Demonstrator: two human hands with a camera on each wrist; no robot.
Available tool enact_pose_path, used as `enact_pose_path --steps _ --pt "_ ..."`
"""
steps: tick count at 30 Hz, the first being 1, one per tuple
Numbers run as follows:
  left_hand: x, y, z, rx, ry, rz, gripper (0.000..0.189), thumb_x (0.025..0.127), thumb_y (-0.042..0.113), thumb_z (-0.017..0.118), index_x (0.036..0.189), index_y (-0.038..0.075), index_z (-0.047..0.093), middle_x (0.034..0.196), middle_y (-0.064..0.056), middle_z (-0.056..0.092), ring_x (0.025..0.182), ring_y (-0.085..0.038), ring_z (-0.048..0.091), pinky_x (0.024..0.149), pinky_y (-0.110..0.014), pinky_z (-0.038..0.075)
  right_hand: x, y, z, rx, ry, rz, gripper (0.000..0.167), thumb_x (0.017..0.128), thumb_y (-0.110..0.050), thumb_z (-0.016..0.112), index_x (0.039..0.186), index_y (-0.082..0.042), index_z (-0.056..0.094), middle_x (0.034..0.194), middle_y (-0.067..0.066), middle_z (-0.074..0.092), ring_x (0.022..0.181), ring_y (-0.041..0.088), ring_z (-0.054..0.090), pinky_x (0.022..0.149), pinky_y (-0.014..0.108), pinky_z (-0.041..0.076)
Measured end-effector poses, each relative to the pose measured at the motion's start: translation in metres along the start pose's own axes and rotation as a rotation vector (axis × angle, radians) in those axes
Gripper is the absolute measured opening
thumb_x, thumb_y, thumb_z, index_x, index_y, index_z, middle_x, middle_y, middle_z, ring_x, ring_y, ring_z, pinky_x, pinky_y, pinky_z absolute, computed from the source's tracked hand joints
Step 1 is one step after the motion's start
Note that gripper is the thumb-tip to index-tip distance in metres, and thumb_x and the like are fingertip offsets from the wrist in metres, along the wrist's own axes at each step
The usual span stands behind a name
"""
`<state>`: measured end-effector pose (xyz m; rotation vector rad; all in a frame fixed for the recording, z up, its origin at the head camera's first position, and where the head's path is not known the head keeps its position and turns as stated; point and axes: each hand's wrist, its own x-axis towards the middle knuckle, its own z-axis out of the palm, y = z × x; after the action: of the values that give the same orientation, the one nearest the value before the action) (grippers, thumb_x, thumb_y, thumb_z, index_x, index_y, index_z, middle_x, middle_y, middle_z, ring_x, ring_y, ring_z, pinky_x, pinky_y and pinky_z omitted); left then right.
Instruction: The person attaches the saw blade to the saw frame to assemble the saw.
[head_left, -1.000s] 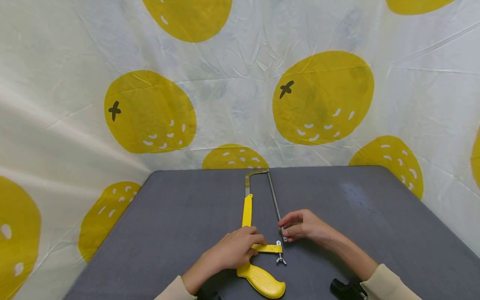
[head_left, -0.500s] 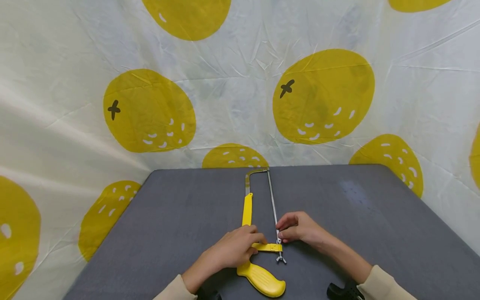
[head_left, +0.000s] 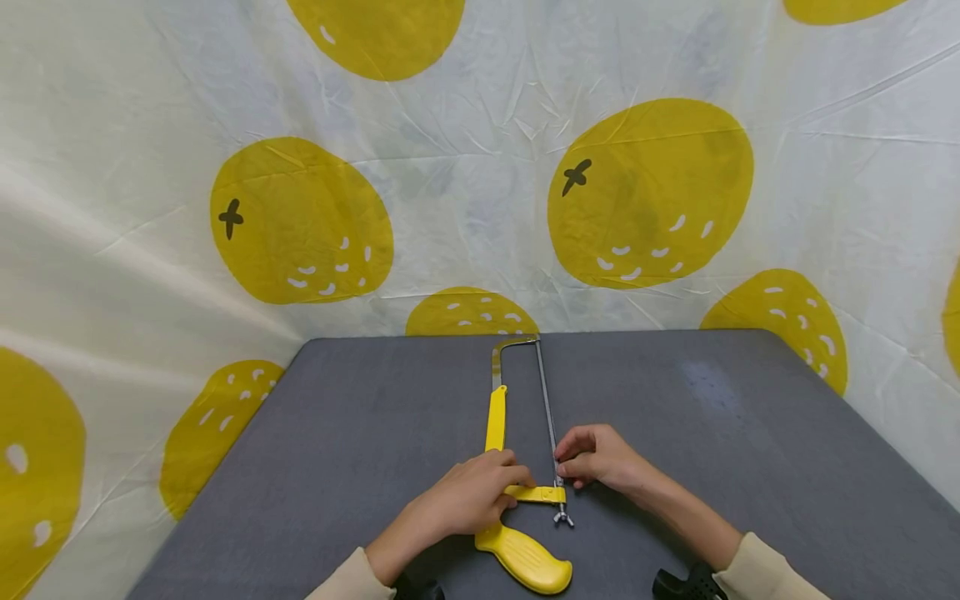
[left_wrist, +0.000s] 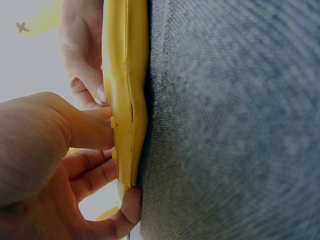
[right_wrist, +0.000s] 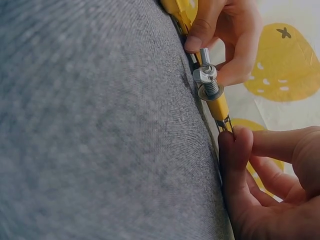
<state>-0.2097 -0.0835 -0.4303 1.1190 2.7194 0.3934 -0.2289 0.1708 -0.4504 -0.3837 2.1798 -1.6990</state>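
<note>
A hacksaw with a yellow handle [head_left: 522,560] lies flat on the grey table, its metal bow toward the far edge. My left hand [head_left: 474,497] grips the yellow frame just ahead of the handle; in the left wrist view, its fingers press along the yellow body [left_wrist: 125,60]. The thin blade [head_left: 545,392] runs from the far end of the bow to the yellow front arm [head_left: 538,495]. Beside that arm, my right hand [head_left: 600,458] pinches the blade's near end. The wing nut [head_left: 563,518] sits on the near side; its threaded bolt [right_wrist: 212,89] shows in the right wrist view.
The grey table [head_left: 390,400] meets a hanging white cloth [head_left: 465,217] printed with yellow fruit along its far edge. A black object [head_left: 686,583] sits by the right sleeve. Another dark piece [head_left: 420,590] is partly visible by the left sleeve.
The blade's near end, first held to the right of the front arm's bolt, has shifted left into line with it, along with my right hand. My left hand holds its place.
</note>
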Motion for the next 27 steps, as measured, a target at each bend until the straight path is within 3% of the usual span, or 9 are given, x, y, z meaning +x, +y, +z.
enact_pose_path --steps 16,27 --pt "-0.0005 -0.0025 -0.0005 0.015 0.007 0.012 0.032 0.097 0.014 0.072 0.123 0.032 0.072 0.096 0.010 0.058 0.078 -0.002 0.047 0.064 -0.019 0.043 0.0012 -0.0041 0.0031 -0.054 0.009 -0.039 0.023 0.087 0.000 0.074 0.105 0.010 0.065 0.088 0.015 0.071 0.071 0.016 0.066 0.056 0.031 0.057" --pt "-0.0015 -0.0002 0.0034 0.066 0.021 0.020 0.033 0.095 0.015 0.075 0.122 0.033 0.073 0.096 0.011 0.060 0.078 -0.001 0.050 0.065 -0.019 0.045 -0.0049 -0.0034 0.0029 -0.079 -0.043 -0.022 0.017 0.093 -0.005 0.071 0.097 0.009 0.063 0.081 0.010 0.069 0.066 0.016 0.066 0.057 0.031 0.059"
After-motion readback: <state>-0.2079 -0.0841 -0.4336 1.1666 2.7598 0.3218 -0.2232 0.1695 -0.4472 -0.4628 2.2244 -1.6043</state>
